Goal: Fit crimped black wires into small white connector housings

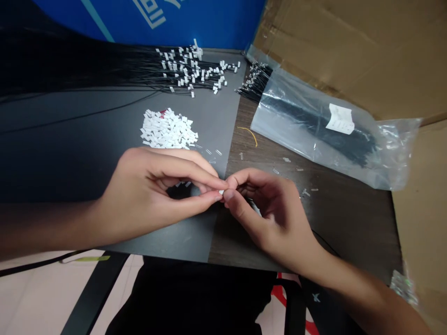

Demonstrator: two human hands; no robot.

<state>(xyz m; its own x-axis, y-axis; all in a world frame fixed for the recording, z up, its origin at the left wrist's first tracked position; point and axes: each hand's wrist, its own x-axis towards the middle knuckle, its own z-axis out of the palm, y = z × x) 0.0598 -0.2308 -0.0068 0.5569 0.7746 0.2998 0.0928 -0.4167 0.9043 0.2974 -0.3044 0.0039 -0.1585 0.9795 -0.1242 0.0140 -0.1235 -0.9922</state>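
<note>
Left hand (150, 195): fingertips pinched narrow on a white connector (221, 191). Right hand (268, 214): narrow against it, hold unclear. Close pinching suits.

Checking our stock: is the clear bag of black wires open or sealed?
Open: the black wires poke out of the clear plastic bag at its far end.

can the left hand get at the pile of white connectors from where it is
Probably yes. The left hand lies right at the near edge of the pile of white connectors, with nothing between them. It is pinching a small white piece with the right hand, though, so it would likely have to let go first.
</note>
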